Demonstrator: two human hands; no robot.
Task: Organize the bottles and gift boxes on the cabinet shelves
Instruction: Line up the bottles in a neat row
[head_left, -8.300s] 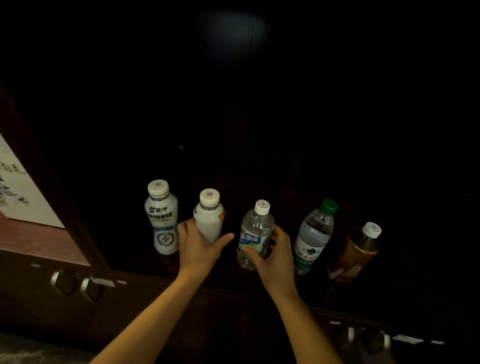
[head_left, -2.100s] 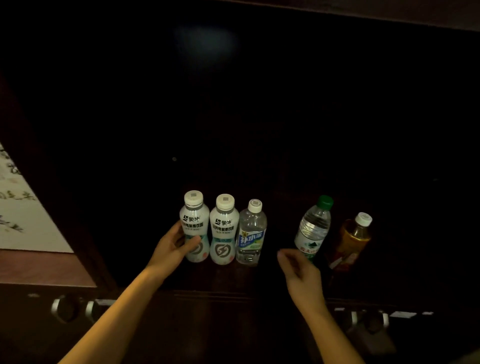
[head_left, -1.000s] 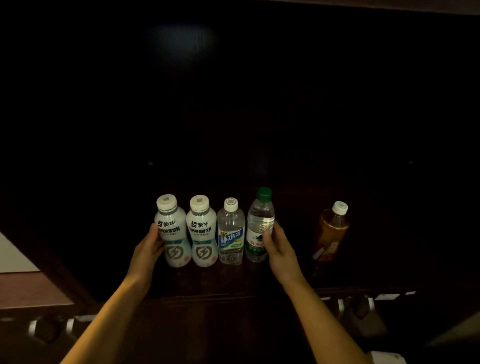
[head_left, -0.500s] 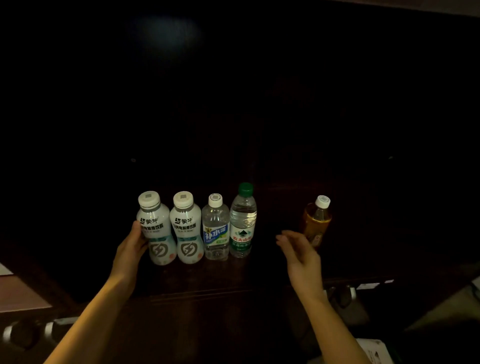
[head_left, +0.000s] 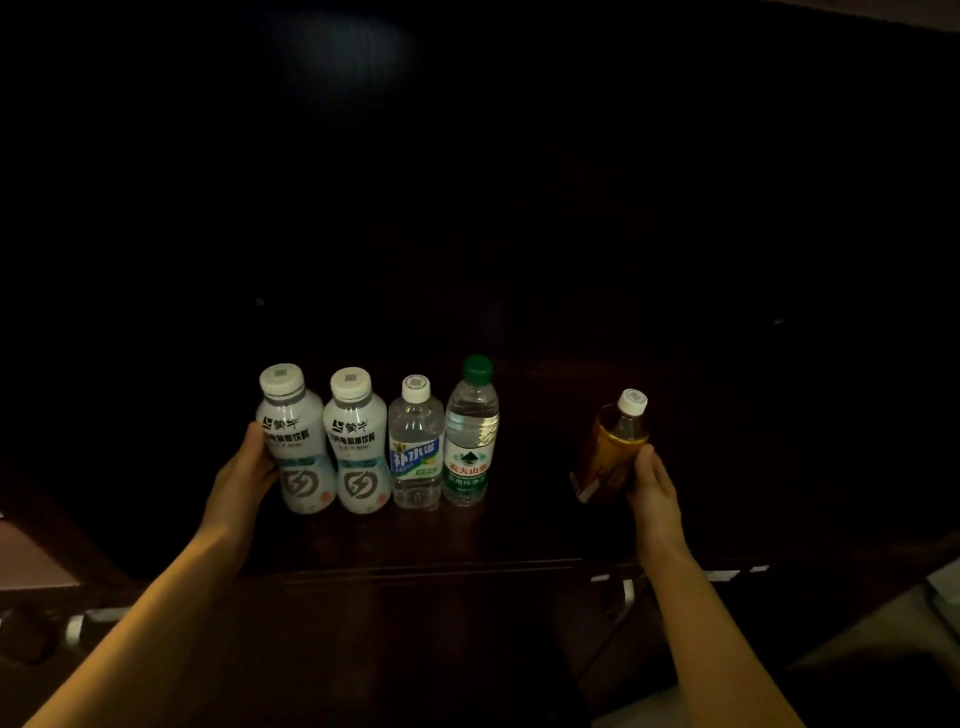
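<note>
Several bottles stand upright in a tight row on the dark cabinet shelf (head_left: 530, 525): two white drink bottles (head_left: 298, 441) (head_left: 358, 447), a clear bottle with a blue label (head_left: 415, 447), and a green-capped water bottle (head_left: 470, 436). My left hand (head_left: 244, 478) rests against the left side of the leftmost white bottle. Apart to the right, an amber tea bottle (head_left: 608, 452) with a white cap leans left. My right hand (head_left: 652, 488) grips its right side. No gift boxes are visible.
The shelf's back is too dark to make out. Metal drawer handles (head_left: 626, 590) show below the shelf's front edge at right and at lower left (head_left: 78, 626). A gap of bare shelf lies between the row and the tea bottle.
My right hand left the green-capped bottle, now standing in the row, and moved right to take hold of the tea bottle. My left hand stayed on the leftmost white bottle.
</note>
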